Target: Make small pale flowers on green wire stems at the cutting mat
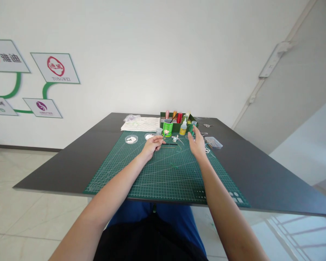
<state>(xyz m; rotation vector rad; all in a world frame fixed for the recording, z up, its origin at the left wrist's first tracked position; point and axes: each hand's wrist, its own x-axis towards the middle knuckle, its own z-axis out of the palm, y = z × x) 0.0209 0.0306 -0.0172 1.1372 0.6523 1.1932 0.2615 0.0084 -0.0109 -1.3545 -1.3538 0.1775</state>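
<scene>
My left hand (153, 144) is closed in a pinch over the cutting mat (163, 174). At its fingertips is a small pale flower-like piece (166, 132) on a thin stem, in front of a green can (167, 125). My right hand (197, 144) is raised with thumb and fingers apart, beside a teal thread spool (191, 128); the fingers partly cover the spool, and whether they touch it is unclear. A dark thin stick (170, 144) lies between the hands. Behind it rests a small white-and-blue ornament (176, 138) with loose wires.
A green box (176, 127) of thread spools stands at the back, near a yellow glue bottle (183, 128). White cloth (141, 124) and a shallow dish (131, 139) are at left. A clear plastic case (214, 143) and scissors (208, 125) lie at right.
</scene>
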